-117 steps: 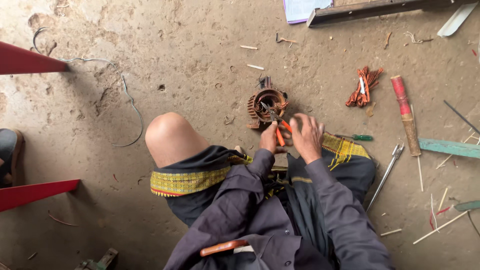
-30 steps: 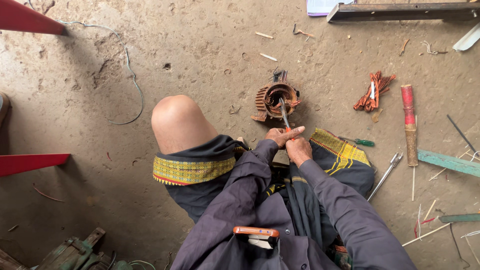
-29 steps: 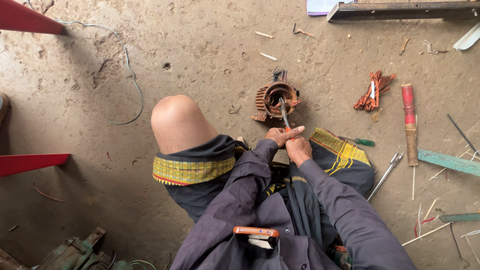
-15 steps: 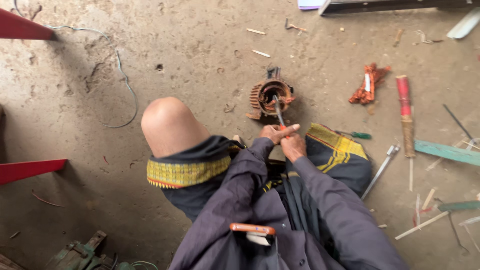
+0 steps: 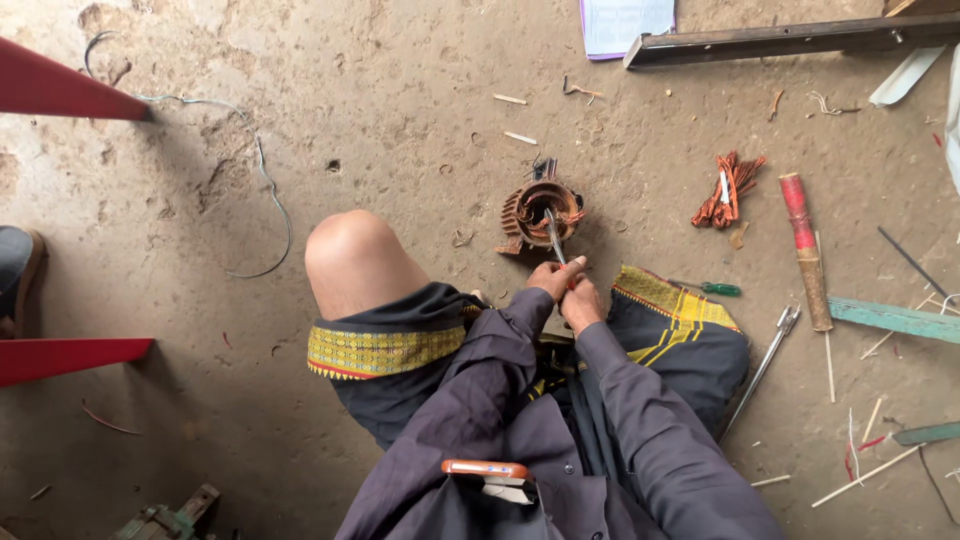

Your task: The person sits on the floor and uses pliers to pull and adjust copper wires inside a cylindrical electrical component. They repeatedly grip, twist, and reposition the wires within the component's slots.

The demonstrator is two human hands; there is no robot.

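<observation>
Pliers (image 5: pixel 553 232) gripped by both hands (image 5: pixel 570 290) (close together), tips inside stator (image 5: pixel 540 210)

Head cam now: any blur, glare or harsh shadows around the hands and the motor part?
Head view: sharp, no motion blur; soft even daylight, no glare. Left hand and right hand together grip a metal tool poking into the wound motor core, which casts only a faint shadow; mild wide-angle stretch at the frame edges.

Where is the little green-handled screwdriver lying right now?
In the head view, the green-handled screwdriver lies on the dirt floor right of the hands, between the yellow-trimmed knee cloth and the red-topped stick.
</observation>
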